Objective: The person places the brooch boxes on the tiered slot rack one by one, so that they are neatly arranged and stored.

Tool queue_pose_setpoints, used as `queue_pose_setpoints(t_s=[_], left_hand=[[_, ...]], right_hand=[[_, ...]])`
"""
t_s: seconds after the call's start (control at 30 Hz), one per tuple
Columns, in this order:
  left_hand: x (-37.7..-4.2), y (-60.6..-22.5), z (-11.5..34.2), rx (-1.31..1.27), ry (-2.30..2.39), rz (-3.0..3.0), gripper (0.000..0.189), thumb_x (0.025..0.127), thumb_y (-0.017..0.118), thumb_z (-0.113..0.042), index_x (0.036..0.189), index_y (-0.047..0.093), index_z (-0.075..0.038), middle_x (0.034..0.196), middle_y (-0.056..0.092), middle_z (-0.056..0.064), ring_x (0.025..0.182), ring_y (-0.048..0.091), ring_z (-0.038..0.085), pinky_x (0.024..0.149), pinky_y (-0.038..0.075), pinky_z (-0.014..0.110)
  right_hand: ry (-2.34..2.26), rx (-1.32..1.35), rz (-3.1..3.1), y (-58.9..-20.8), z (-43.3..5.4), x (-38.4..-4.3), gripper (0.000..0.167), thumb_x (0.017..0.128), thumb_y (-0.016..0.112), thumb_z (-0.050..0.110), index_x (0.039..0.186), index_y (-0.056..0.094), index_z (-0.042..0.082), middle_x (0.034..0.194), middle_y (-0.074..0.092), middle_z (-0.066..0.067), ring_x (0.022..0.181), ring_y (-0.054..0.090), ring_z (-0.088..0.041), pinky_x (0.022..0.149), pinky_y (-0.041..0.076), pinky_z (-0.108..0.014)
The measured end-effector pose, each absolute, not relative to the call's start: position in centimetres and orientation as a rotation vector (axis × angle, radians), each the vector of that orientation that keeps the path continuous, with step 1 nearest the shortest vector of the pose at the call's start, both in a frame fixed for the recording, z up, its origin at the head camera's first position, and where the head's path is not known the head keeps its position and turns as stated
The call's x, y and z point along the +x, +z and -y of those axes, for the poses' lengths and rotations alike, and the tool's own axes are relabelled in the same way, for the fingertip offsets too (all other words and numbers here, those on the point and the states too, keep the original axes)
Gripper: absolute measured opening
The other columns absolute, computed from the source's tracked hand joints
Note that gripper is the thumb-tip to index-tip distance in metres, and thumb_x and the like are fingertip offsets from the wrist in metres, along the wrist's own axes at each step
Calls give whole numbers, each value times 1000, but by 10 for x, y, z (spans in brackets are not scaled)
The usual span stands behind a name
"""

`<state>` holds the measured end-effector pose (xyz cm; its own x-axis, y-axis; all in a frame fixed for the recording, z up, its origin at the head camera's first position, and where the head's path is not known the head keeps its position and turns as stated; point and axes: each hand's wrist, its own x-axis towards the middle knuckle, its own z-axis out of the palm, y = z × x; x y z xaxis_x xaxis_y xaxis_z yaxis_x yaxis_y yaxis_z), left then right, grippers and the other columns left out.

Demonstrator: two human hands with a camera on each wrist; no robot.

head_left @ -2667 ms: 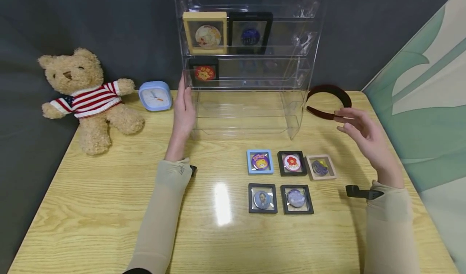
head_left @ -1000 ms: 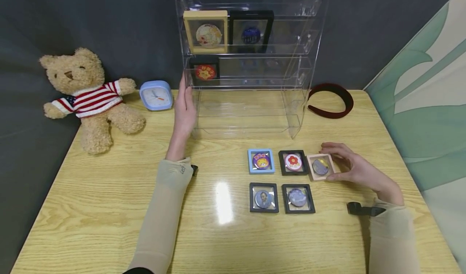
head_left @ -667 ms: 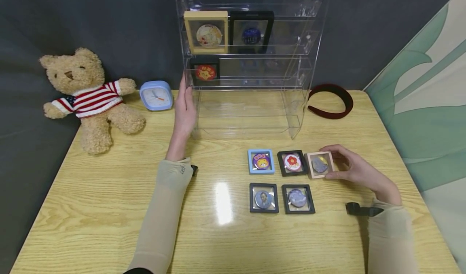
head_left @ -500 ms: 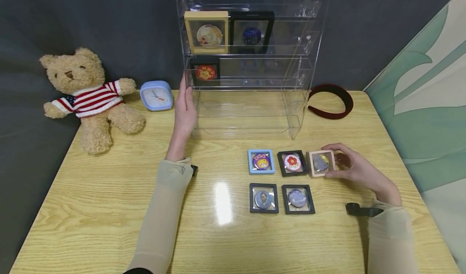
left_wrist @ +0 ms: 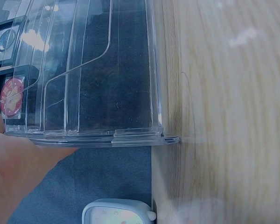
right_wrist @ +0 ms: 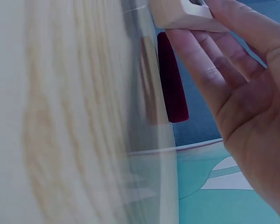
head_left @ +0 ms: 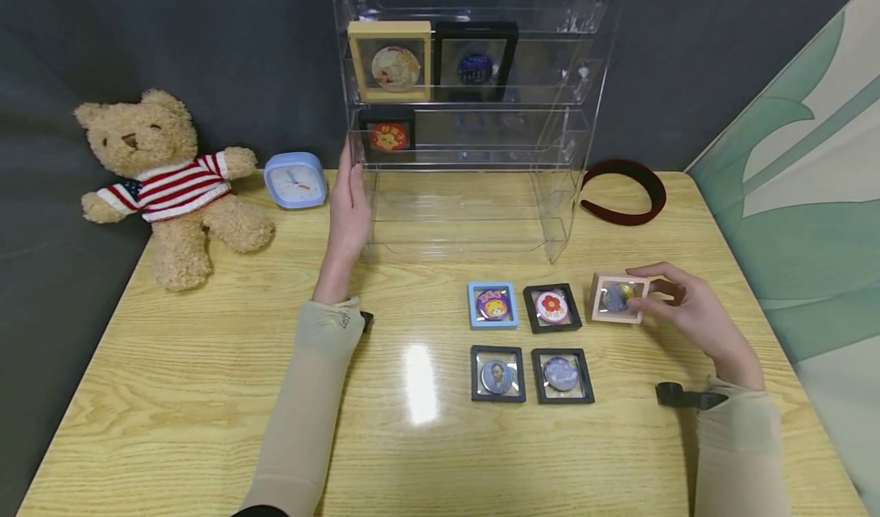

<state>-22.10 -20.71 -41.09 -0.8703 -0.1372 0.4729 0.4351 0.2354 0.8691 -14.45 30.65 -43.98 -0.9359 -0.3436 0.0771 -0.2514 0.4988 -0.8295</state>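
A clear acrylic tiered display rack (head_left: 454, 231) stands at the back of the table, bearing a yellow-framed badge (head_left: 389, 95), a black-framed blue badge (head_left: 476, 66) and a smaller black-framed red badge (head_left: 388, 137). My left hand (head_left: 349, 211) rests along the rack's left side with straight fingers. My right hand (head_left: 687, 311) pinches a small pale pink badge frame (head_left: 617, 299) between thumb and fingers, tilted up off the table; in the right wrist view the frame (right_wrist: 182, 16) shows above my fingers. Left of it lie a light blue badge frame (head_left: 493, 305) and a black flower badge frame (head_left: 552, 308).
Two more black badge frames lie nearer me: a portrait one (head_left: 498, 375) and a purple one (head_left: 562, 376). A dark red headband (head_left: 656, 189) lies right of the rack. A blue clock (head_left: 295, 181) and a teddy bear (head_left: 172, 173) sit at the left.
My right hand has come down from beside the headband, taken hold of the pink badge frame and lifted it slightly, back and to the right. My left hand has stayed at the rack.
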Motion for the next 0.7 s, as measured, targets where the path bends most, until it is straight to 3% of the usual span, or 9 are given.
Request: queue_pose_setpoints(t_s=[0.2, 0.47, 0.7], left_hand=[[-221, -410, 207, -275, -1659, 2071, 54, 119, 26, -11, 171, 17, -1, 177, 19, 14, 160, 20, 15, 127, 21, 26], [-220, -408, 207, -273, -1653, 2079, 54, 119, 26, -13, 171, 17, -2, 176, 20, 14, 159, 22, 14, 127, 21, 26], [-219, -409, 207, -270, -1650, 2081, 54, 119, 26, -13, 171, 18, -2, 176, 21, 14, 159, 22, 14, 127, 21, 26]], right_hand=[[-1513, -512, -2700, -433, -304, -145, 46, 92, 74, -18, 135, 66, -4, 135, 64, 19, 98, 67, 0, 71, 56, -14], [-1676, -476, -2718, -421, -298, -154, 47, 91, 70, -25, 134, 65, -9, 127, 65, 6, 99, 68, -2, 72, 57, -13], [-1695, -504, -2772, -407, -289, -161, 43, 91, 71, -24, 132, 67, -11, 120, 66, 5, 101, 70, -1, 75, 57, -12]])
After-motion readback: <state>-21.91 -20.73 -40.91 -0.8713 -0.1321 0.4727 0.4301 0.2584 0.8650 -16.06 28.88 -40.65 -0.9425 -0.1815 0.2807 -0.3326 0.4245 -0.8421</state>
